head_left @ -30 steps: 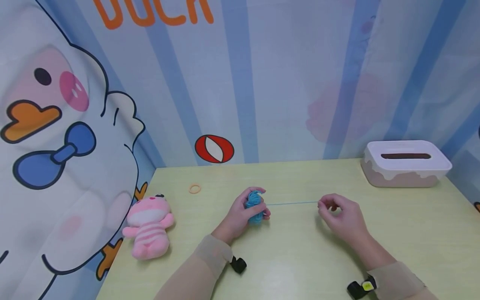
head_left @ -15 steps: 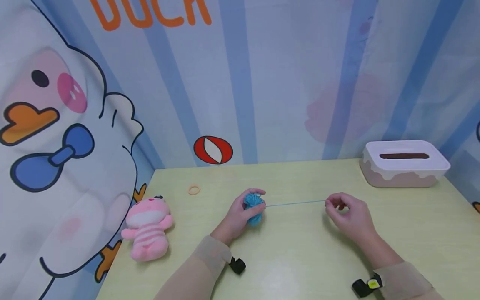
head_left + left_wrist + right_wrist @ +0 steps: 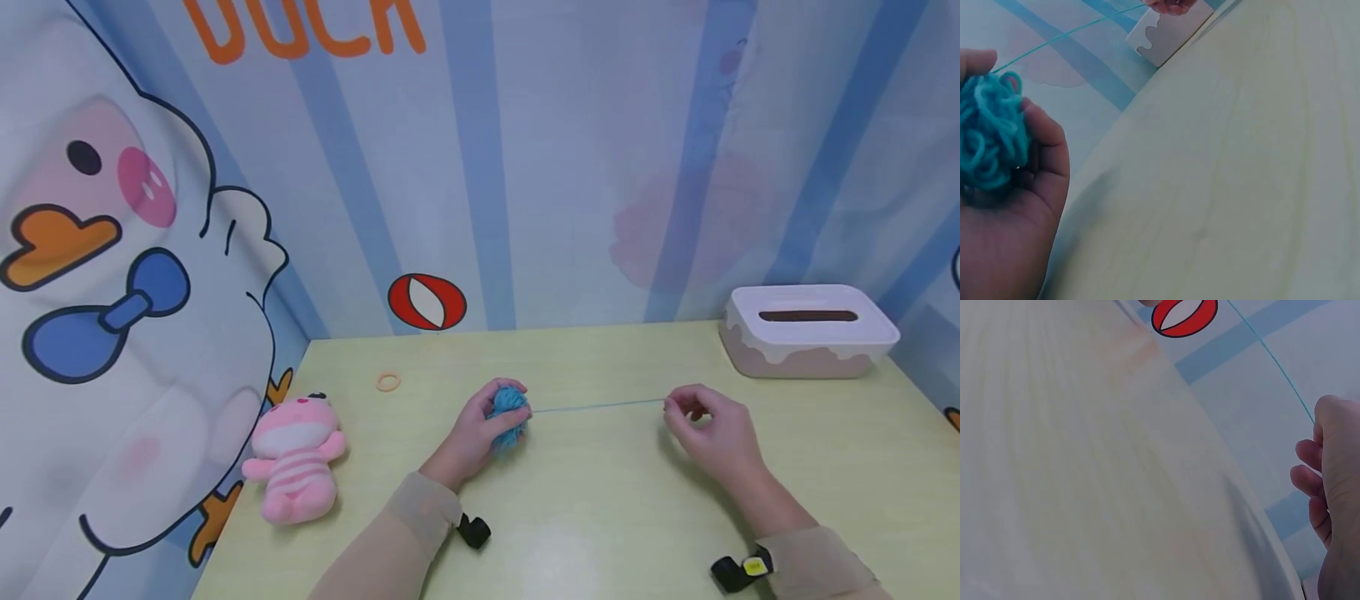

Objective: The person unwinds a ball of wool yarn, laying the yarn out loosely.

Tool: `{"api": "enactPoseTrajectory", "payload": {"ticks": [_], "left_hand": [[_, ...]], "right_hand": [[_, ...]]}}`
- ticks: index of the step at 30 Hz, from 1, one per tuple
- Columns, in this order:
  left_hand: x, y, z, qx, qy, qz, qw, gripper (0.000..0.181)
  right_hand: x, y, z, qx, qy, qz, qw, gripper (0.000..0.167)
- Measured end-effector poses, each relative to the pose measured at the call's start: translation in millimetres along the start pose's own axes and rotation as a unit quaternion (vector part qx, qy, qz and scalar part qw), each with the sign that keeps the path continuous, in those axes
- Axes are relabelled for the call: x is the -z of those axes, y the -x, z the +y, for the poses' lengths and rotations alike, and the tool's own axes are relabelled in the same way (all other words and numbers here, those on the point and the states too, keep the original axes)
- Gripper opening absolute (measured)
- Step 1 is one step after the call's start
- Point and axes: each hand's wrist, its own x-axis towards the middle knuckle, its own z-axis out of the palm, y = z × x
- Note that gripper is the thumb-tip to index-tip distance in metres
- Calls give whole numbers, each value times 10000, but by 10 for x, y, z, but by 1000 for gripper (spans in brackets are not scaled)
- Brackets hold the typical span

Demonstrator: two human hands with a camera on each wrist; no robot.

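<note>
A small ball of blue yarn [image 3: 508, 408] lies in my left hand [image 3: 474, 433], whose fingers and thumb curl round it above the table. The left wrist view shows the loose loops of the yarn ball [image 3: 994, 128] between thumb and fingers. From it a single taut strand [image 3: 592, 407] runs rightward to my right hand [image 3: 716, 429], which pinches it between thumb and forefinger. In the right wrist view the strand [image 3: 1275, 361] meets the fingertips of the right hand [image 3: 1335, 462]; its end is hidden there.
On the left of the pale table [image 3: 585, 517] lies a pink striped plush toy [image 3: 298, 462]. Behind it is a small orange ring [image 3: 387, 382]. A tissue box [image 3: 810, 333] stands at the back right, before a printed cloth backdrop [image 3: 562, 167].
My right hand has moved to the right, and the strand between the hands has grown longer. The yarn ball has turned a little in my left hand, which stays nearly in place.
</note>
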Motion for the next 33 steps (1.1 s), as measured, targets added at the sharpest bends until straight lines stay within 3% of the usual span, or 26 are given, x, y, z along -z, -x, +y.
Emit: {"api": "enactPoseTrajectory", "payload": {"ticks": [4, 8, 13, 16, 19, 22, 25, 30, 33], "left_hand": [[5, -5, -1, 6, 211, -156, 9997, 54], [14, -9, -18, -32, 429, -162, 9989, 37], [18, -23, -42, -174, 370, 99, 9991, 22], [17, -32, -45, -136, 359, 201, 9991, 33], [14, -31, -38, 16, 321, 212, 9993, 46], [10, -26, -31, 145, 96, 204, 9996, 49], [9, -25, -33, 224, -350, 276, 9988, 45], [2, -28, -50, 334, -963, 319, 9943, 44], [-10, -32, -56, 284, -1270, 325, 9910, 45]], "right_hand": [[19, -9, 29, -15, -55, 58, 10000, 6], [34, -18, 60, -37, -48, 105, 9999, 5], [66, -26, 101, -171, 98, 96, 9998, 3], [84, -35, 111, -345, 283, -158, 9989, 3], [90, -51, 107, -551, 541, -783, 9939, 7], [72, -74, 98, -593, 797, -1450, 9844, 10], [37, -92, 69, -467, 980, -1774, 9781, 14], [-98, -63, -121, -133, 952, -1529, 9836, 23], [-282, -24, -297, 353, 664, -1221, 9897, 24]]}}
